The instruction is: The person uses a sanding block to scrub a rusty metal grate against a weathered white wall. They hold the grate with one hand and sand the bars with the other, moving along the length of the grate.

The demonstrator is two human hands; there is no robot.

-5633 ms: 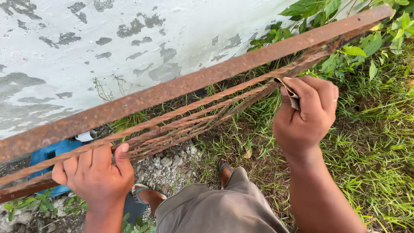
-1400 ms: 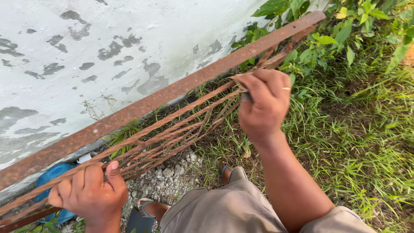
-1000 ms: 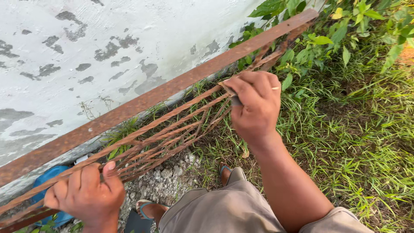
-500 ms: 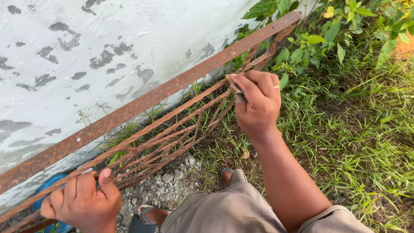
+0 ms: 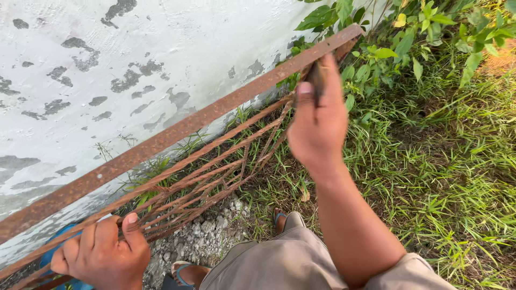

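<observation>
Outdoor yard beside building: weathered white wall (image 5: 161,48) with peeling paint at far left, grass (image 5: 446,177) and leafy weeds (image 5: 408,32) right, gravel patch (image 5: 209,236) near, rusty metal grate (image 5: 204,161) leaning against wall.

Bare forearms, khaki shorts (image 5: 279,263), blue-strapped sandals (image 5: 185,271), possibly flip-flops

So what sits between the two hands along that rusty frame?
In the head view, thin rusted bars of the frame span from the left hand to the right hand; grass and gravel show below.

Rust-brown metal frame (image 5: 177,129), white wall (image 5: 161,48) — grey patches, green grass (image 5: 441,161)
</observation>
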